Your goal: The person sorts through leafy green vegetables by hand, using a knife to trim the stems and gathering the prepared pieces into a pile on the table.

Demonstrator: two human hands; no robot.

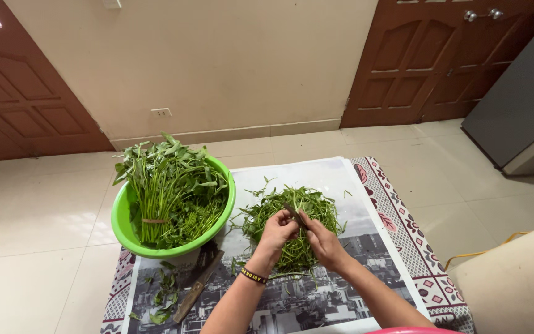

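— Tiled floor point(44, 216), cream wall, brown doors; printed sheet point(316, 291) over a patterned mat point(415, 247).

— In the green basin point(122, 229)?

— Bundled leafy greens point(168, 192), stems upright, tied with a band.

— Beside it?

— Heap of split stems point(292, 210) on the sheet; knife point(196, 287) below the basin.

— Hands?

— Left hand point(277, 232) and right hand point(322, 242) both pinching one stem point(296, 214) over the heap.

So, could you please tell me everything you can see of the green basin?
The green basin is round, bright green and looks like plastic. It stands upright on the printed sheet on the floor, left of both hands. It is heaped with leafy green stalks, one bunch tied by a band. Neither hand touches it.
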